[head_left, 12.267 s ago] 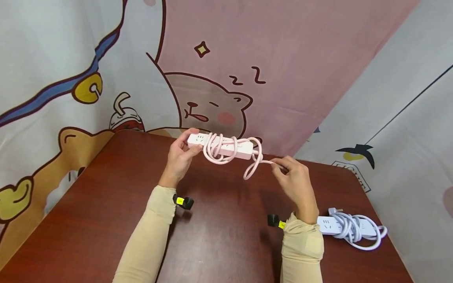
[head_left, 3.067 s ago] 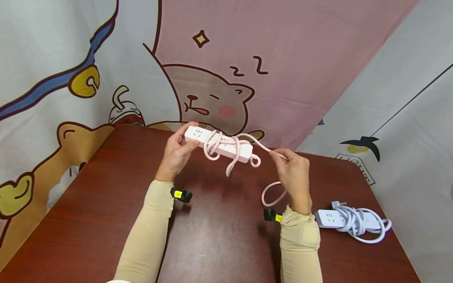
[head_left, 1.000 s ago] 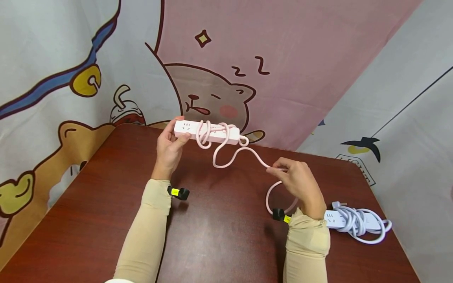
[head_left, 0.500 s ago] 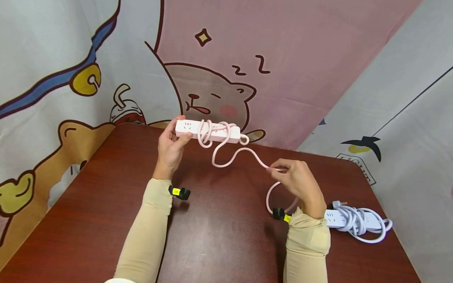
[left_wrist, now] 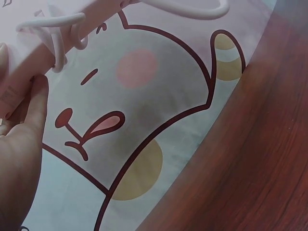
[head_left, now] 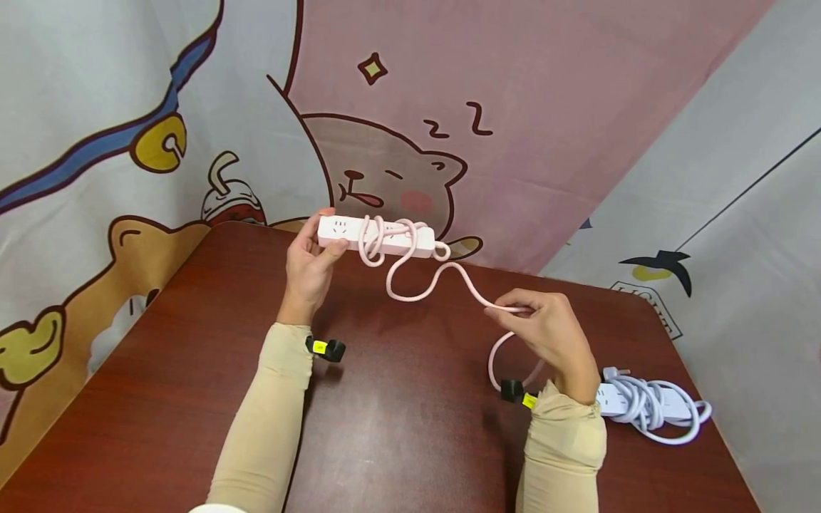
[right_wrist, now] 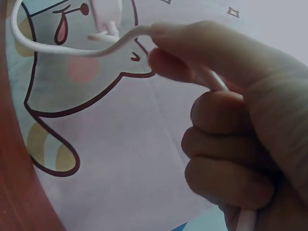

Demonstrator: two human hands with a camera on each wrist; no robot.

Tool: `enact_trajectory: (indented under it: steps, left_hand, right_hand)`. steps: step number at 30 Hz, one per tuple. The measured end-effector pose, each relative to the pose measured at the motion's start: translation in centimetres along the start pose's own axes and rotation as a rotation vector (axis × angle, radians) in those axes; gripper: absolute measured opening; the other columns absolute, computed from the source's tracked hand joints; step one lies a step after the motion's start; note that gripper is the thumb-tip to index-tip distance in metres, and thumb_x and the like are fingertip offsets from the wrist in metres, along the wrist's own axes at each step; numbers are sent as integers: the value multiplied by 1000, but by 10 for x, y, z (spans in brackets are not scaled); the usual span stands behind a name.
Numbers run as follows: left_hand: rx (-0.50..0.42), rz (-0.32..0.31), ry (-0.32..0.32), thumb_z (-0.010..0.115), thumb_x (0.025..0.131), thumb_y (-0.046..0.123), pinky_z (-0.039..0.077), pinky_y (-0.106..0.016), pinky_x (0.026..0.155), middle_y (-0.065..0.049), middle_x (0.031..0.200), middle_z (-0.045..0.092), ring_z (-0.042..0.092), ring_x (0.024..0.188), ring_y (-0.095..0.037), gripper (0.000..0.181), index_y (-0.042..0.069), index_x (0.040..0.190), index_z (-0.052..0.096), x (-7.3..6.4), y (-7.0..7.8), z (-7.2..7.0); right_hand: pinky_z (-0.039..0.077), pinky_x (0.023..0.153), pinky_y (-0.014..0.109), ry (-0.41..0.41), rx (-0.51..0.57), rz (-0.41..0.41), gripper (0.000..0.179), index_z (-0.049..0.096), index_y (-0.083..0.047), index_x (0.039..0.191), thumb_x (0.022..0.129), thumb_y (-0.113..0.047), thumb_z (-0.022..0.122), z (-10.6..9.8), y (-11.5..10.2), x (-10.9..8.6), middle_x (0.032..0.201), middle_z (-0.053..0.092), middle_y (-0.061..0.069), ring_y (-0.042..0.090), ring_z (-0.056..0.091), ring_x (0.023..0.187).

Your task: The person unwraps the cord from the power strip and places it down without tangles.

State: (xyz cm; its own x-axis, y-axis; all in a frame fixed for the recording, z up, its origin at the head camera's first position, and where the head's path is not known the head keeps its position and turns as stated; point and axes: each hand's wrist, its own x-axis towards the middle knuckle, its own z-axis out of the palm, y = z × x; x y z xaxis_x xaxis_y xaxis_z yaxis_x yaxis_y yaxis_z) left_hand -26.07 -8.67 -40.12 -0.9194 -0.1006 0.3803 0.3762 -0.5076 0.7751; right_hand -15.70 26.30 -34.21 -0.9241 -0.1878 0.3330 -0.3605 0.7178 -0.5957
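Observation:
My left hand (head_left: 309,267) grips the left end of a pale pink power strip (head_left: 333,229), thumb on the near side, and holds it above the far part of the table. Loops of the strip's pink cord (head_left: 410,299) are wound round its middle. From there the cord dips in a slack wave to my right hand (head_left: 545,328), which pinches it between thumb and forefinger. In the right wrist view the other fingers (right_wrist: 226,149) curl round the cord too. A further loop hangs below that hand; the cord's plug end is not visible.
A second, white-blue power strip (head_left: 676,406) with its cord bundled round it lies at the right of the brown table (head_left: 385,427), partly behind my right wrist. Printed curtains (head_left: 513,142) stand along the table's far and side edges.
Since three seconds ago the strip has moved left and up, and more cord hangs slack from it. In the last half second my right hand has shifted slightly right, still holding the cord.

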Motion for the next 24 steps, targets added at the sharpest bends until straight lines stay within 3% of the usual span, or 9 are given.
enact_trajectory:
  steps: [5, 10, 14, 17, 21, 24]
  left_hand:
    - [1, 0, 4, 61, 89, -18, 55, -15, 90, -2, 117, 60, 58, 107, -10, 59, -14, 144, 40, 0, 0, 0]
    - [13, -8, 12, 63, 89, -16, 55, -16, 91, -3, 119, 60, 58, 108, -11, 55, -5, 140, 48, 0, 0, -1]
    - [12, -14, 14, 63, 88, -17, 55, -15, 90, -3, 119, 60, 58, 108, -11, 54, -2, 138, 50, 0, -1, -1]
    - [17, -17, 11, 64, 88, -17, 55, -15, 89, -2, 119, 61, 58, 107, -11, 56, -7, 141, 46, 0, 0, 0]
    - [30, -18, 4, 61, 89, -19, 56, -16, 89, -2, 118, 60, 58, 107, -10, 60, -14, 145, 39, 0, 1, 1]
    - [33, -20, -4, 59, 89, -20, 56, -16, 89, -1, 118, 60, 58, 107, -10, 57, -11, 143, 42, 0, 1, 1]
  right_hand:
    - [47, 58, 15, 48, 45, -28, 6, 79, -23, 84, 85, -19, 83, -6, -8, -4, 73, 72, -7, 2, 58, 63]
    - [47, 59, 13, 120, 79, -84, 11, 79, -22, 84, 83, -13, 85, -10, -14, -6, 74, 71, -13, -1, 58, 64]
    - [42, 55, 12, 222, 105, -134, 14, 79, -18, 84, 80, -6, 86, -11, -16, -7, 73, 68, -18, -2, 53, 60]
    - [38, 53, 13, 299, 137, -155, 15, 80, -13, 85, 78, -1, 85, -10, -16, -6, 71, 66, -21, -2, 50, 60]
    - [44, 54, 10, 403, 223, -149, 13, 79, -3, 86, 78, 6, 84, -9, -14, -5, 72, 67, -21, -4, 57, 61]
    - [48, 54, 9, 495, 283, -139, 11, 77, 4, 86, 77, 9, 82, -7, -13, -3, 73, 70, -19, -5, 62, 60]
